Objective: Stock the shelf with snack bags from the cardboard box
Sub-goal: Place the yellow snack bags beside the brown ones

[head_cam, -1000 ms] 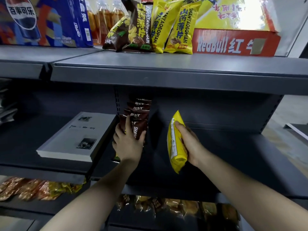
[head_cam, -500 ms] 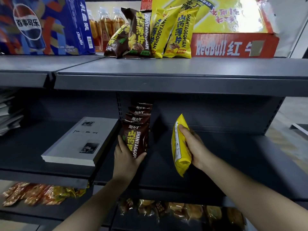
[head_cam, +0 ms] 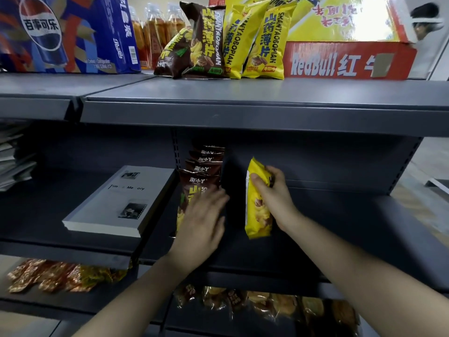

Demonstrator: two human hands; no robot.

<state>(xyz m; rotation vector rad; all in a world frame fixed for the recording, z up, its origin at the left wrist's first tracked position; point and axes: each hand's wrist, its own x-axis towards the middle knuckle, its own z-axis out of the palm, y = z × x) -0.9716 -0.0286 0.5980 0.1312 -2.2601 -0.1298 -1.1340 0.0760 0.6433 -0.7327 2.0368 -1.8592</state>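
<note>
Placement was the step in hand, as I judged it: standing the yellow snack bag [head_cam: 257, 215] on the middle shelf [head_cam: 340, 227], just to the right of the row of brown snack bags [head_cam: 202, 164]. My right hand [head_cam: 275, 198] gripped the yellow bag near its upper half, thumb on the near side and fingers curled round the far side. My left hand [head_cam: 202, 222] lay with fingers fairly straight against the front brown bag [head_cam: 194, 188], holding nothing and bracing it upright.

To do it well, I reckoned I should set the bag's bottom edge down flat first, close beside the brown row. I should loosen my grip only once the bag stood by itself, since a puffy bag tips easily. The left hand seemed best left pressing until then, so the row would not topple forward.

The yellow bag's long axis ran nearly upright, with its top seal up and its bottom end toward the shelf deck. I could not tell whether that end touched the deck. A pale strip along its left edge faced the brown row, and its printed face was turned partly toward me.
</note>
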